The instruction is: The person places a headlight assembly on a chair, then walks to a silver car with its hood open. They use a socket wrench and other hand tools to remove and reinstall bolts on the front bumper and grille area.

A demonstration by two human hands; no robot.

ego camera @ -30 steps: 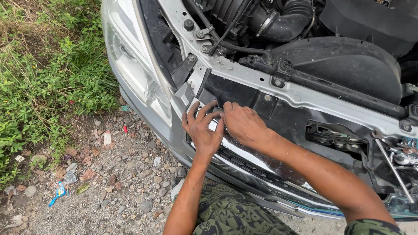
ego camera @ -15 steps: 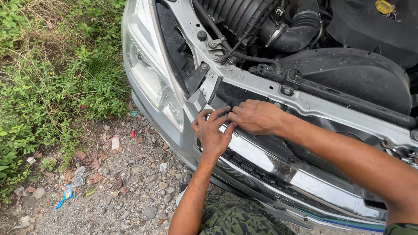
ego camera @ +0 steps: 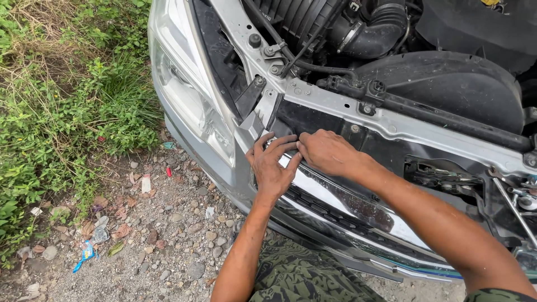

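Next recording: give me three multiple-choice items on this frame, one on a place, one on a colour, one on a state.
1. Where do both hands rest?
A. on the grille's top edge
B. on the air hose
C. on the gravel

2. What colour is the crossbar above the hands?
A. red
B. silver
C. yellow

3. How is the engine bay?
A. covered by a shut hood
B. open to view
C. under a tarp

Answers: 1 A, the left hand and right hand meet on the grille. 2 B, the crossbar is silver. 3 B, the air hose shows uncovered.
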